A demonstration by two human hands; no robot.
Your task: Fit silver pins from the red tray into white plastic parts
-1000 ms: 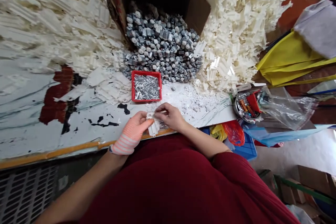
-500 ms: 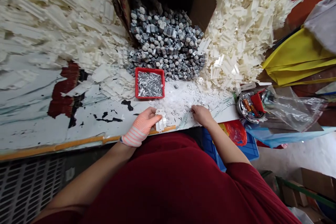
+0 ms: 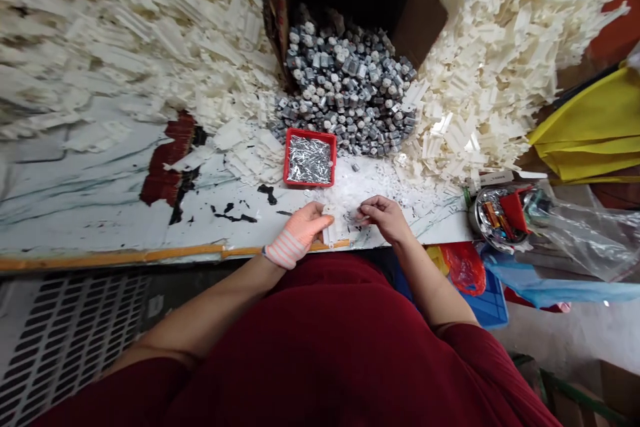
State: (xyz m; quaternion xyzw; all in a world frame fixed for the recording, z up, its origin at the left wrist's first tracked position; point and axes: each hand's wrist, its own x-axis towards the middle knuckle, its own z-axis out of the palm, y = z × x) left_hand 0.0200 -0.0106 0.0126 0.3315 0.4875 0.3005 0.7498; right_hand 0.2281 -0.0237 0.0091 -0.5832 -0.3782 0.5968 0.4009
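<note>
My left hand, in a striped orange-and-white glove, is closed on a flat white plastic part at the table's front edge. Thumb and fingers pinch the part's left side. Just to the right, my bare right hand has its fingertips pressed together near the part. Whatever lies between those fingertips is too small to make out. Tiny clear-white pieces are scattered on the table beyond both hands. A red tray full of small metal pins stands behind my left hand.
A cardboard box lies open at the back, small grey motors spilling from it. White plastic parts are heaped left and right. On the right sits a metal bowl of odds and ends beside a clear bag.
My right hand has moved left, closer to the white plastic part in my left hand. The camera has turned a little, so the scene sits further right.
</note>
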